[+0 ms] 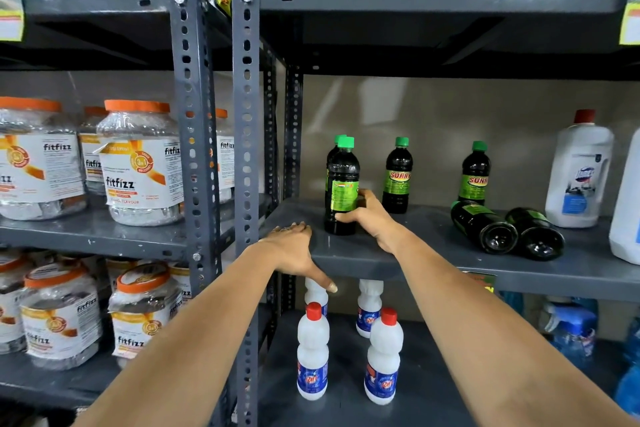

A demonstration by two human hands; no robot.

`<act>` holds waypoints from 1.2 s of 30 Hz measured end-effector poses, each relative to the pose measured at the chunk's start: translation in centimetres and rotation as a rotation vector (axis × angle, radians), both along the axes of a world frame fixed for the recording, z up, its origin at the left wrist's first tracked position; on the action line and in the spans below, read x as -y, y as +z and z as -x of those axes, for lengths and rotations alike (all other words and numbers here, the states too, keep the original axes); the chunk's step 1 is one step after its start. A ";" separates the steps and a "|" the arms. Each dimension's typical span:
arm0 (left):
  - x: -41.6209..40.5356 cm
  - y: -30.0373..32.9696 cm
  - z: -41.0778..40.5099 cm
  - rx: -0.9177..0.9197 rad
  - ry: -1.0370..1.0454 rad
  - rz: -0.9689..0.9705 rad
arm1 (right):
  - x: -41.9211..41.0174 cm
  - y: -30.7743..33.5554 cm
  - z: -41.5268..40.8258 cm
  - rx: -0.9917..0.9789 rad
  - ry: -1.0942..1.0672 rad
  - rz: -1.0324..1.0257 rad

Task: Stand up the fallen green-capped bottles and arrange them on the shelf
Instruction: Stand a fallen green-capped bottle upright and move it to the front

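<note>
The right hand [363, 215] is gripping an upright dark green-capped plastic bottle [342, 184] at the grey metal shelf's [433, 253] front left; the left hand [294, 246] is lying flat on the edge. Next, probably righting two fallen bottles [509, 230].

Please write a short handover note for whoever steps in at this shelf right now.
Right hand: gripping an upright green-capped bottle low on its body, at the left front of the middle shelf.
Left hand: empty, resting palm-down on the shelf's front edge.
Done: four bottles upright, counting the held one; another stands right behind it, plus two further back.
Left: two bottles lie on their sides at right, bases facing out, beside a white jug. Stand them up, then line up the row.
</note>
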State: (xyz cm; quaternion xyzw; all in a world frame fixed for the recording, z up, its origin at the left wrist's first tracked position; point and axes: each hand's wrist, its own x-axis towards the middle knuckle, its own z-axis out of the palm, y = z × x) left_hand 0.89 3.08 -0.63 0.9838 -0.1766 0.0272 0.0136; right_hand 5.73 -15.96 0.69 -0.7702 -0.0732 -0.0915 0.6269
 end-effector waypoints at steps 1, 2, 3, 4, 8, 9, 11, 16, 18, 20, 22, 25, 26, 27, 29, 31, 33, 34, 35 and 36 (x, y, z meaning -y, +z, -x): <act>0.0 0.0 0.0 -0.001 -0.001 -0.001 | 0.1 0.1 -0.3 -0.014 0.021 -0.027; 0.0 0.0 0.0 0.002 -0.004 -0.001 | 0.2 0.2 -0.5 -0.029 0.036 -0.055; 0.0 0.0 0.0 0.005 -0.006 -0.001 | 0.3 0.2 -0.5 -0.033 0.044 -0.071; 0.0 0.0 0.0 0.008 -0.007 -0.001 | 0.2 0.2 -0.5 -0.025 0.036 -0.063; 0.0 0.0 0.0 0.006 -0.006 0.004 | -0.4 -0.2 -0.2 0.018 0.005 0.014; 0.0 0.0 0.0 0.008 -0.005 0.006 | -0.4 -0.1 -0.3 0.016 0.018 0.004; 0.0 0.0 0.1 0.011 -0.003 0.008 | -0.3 0.0 -0.5 0.016 0.025 -0.043; 0.0 0.0 0.3 0.012 0.002 0.007 | -0.2 -0.2 -0.2 0.044 -0.009 -0.031; 0.0 0.0 0.3 0.012 0.006 0.014 | -0.2 -0.1 -0.6 0.045 0.006 -0.050; 0.0 0.0 0.3 0.010 0.006 0.017 | -0.3 -0.1 -0.8 0.061 0.001 -0.051; 0.0 0.0 0.4 0.006 0.004 0.007 | -0.4 -0.3 -0.6 0.079 -0.026 -0.018; 0.1 0.1 0.6 0.011 0.002 0.002 | -0.5 -0.3 -0.4 0.077 -0.012 -0.014; 0.2 0.2 0.7 0.013 0.002 0.001 | -0.5 -0.2 -0.5 0.070 -0.001 -0.018; 0.2 0.2 0.8 0.013 0.003 0.000 | -0.4 -0.3 -0.7 0.067 0.000 -0.011; 0.2 0.2 0.8 0.019 0.007 0.000 | -0.4 -0.4 -0.8 0.069 -0.030 0.031; 0.2 0.1 0.9 0.030 0.007 0.003 | -0.4 -0.6 -0.9 0.075 -0.049 0.076; 0.1 0.0 0.9 0.036 0.006 0.015 | -0.4 -0.6 -0.9 0.064 -0.028 0.072; 0.1 -0.1 1.0 0.046 0.004 0.023 | -0.4 -0.6 -0.8 0.060 -0.014 0.061; 0.1 -0.3 1.1 0.070 -0.001 0.033 | -0.5 -0.5 -0.7 0.061 -0.007 0.038; 0.0 -0.5 1.3 0.105 -0.010 0.036 | -0.5 -0.4 -0.6 0.074 -0.016 0.002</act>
